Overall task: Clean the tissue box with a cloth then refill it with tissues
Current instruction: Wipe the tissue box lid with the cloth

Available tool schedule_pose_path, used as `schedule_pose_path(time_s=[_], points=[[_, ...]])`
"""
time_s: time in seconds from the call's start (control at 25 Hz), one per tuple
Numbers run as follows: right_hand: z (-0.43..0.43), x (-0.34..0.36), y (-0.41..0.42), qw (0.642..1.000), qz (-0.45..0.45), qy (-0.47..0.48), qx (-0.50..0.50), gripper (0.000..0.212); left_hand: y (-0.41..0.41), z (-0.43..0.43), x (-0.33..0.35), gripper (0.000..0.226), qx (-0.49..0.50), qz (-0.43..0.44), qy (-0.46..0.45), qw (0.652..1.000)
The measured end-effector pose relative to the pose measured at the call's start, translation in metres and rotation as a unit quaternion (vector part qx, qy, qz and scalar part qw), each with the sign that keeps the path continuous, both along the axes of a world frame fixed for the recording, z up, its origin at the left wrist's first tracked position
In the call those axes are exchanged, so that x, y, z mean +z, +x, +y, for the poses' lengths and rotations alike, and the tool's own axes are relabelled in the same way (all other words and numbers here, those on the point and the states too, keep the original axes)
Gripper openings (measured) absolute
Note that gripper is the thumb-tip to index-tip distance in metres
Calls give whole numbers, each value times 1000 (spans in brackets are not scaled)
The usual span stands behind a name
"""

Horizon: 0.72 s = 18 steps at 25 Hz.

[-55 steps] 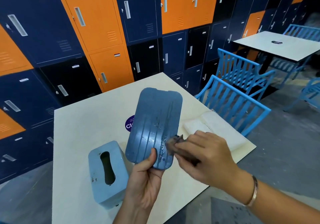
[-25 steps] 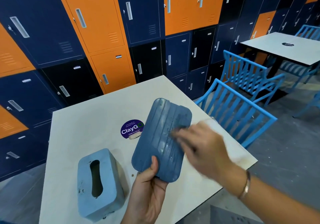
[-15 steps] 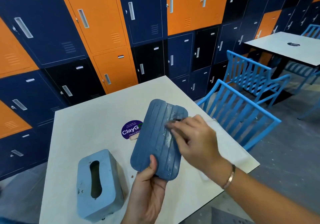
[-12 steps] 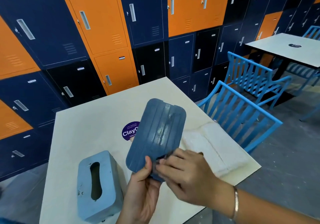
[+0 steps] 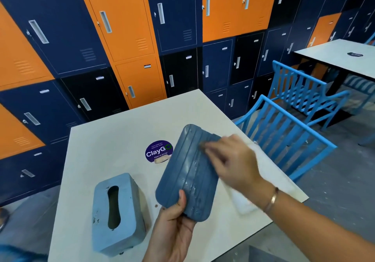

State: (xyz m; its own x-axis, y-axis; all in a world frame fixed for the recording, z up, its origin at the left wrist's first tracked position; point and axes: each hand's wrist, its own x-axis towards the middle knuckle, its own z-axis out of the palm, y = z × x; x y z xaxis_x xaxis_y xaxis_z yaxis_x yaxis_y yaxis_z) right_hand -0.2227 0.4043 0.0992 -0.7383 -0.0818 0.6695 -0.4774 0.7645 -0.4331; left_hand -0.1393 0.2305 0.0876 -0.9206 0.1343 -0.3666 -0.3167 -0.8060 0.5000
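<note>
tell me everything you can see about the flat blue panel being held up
The flat blue panel is a dusty slate-blue rounded rectangle, plastic by the look, with raised ribs along its length and pale scuffs. It is held tilted above the table, clear of it. The left hand grips its near end, thumb on the face; the blurred right hand presses at its far end.

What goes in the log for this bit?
wiping | left hand holds panel | right hand rubs top end | tissue box on table
</note>
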Motion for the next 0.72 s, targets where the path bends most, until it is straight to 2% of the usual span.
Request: schedule_pose_path(time_s=[0.04,0.08,0.12,0.16,0.2,0.24,0.28,0.32,0.36,0.4,0.44,0.52,0.56,0.6,0.72], points=[[-1,3,-3,997,-21,-36,-59,17,1,2,-1,92,-6,-1,-3,1000],[-7,-1,3,998,-26,-37,-51,17,-1,3,-3,92,-4,3,-7,1000],[-20,-11,18,1000,-15,-3,14,16,-4,1,-5,95,6,8,-8,1000],[-31,-20,37,992,10,55,111,15,-6,-2,-6,99,15,9,-8,1000],[-28,-22,42,981,35,92,166,14,-7,-4,-6,103,17,9,-8,1000],[-17,-18,33,980,49,100,166,14,-5,-3,-4,102,12,11,-10,1000],[-6,-14,15,992,28,62,102,13,-4,0,-5,95,4,10,-16,1000],[1,-4,-4,1000,8,-21,-11,13,-2,5,-5,81,-2,9,-17,1000],[0,2,-11,992,-21,-83,-92,13,-1,11,-6,64,-7,8,-21,1000],[-4,-1,-7,987,-30,-100,-119,14,-2,15,-4,51,-11,9,-28,1000],[-15,-9,6,992,-23,-90,-87,16,-4,15,-3,45,-9,15,-28,999],[-33,-24,47,998,10,-12,66,23,-9,11,0,39,-15,30,-14,999],[-23,-23,47,994,23,13,106,24,-8,9,1,37,-22,34,-11,999],[-7,-20,33,995,27,24,97,24,-6,11,0,36,-27,29,-15,999],[15,-7,-10,990,-32,-74,-113,22,3,23,-1,43,-18,-10,-39,999]])
